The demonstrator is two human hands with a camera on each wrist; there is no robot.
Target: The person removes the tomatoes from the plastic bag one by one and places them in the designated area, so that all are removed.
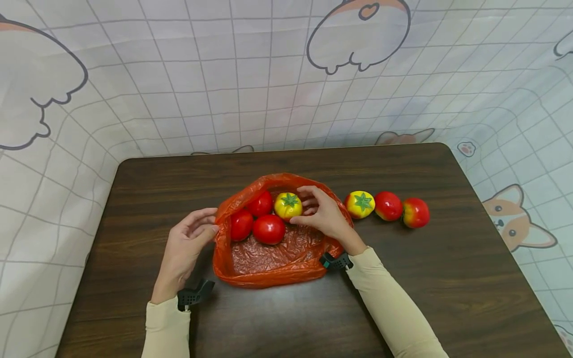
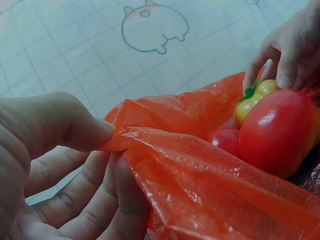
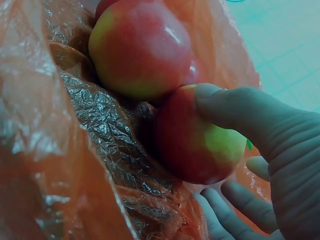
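Observation:
An orange-red plastic bag (image 1: 268, 281) lies wide-mouthed on the table, with several shiny red tomatoes (image 1: 268, 229) inside. Among them sits a tomato with its yellow, green-leafed end up (image 1: 288, 207). My left hand (image 1: 185, 243) pinches the bag's left rim between thumb and fingers, seen closely in the left wrist view. Inside the bag's right side, my right hand (image 1: 326, 214) is beside the yellow-ended tomato. In the right wrist view its thumb (image 3: 220, 102) touches that tomato (image 3: 197, 142), while the other fingers are spread loosely below, apart from it.
Right of the bag, three more tomatoes stand in a row on the dark wooden table (image 1: 447, 298): one yellow end up (image 1: 360, 204), one red (image 1: 388, 206) and one red and yellow (image 1: 416, 213). Behind the table hangs a white gridded cloth (image 1: 215, 99).

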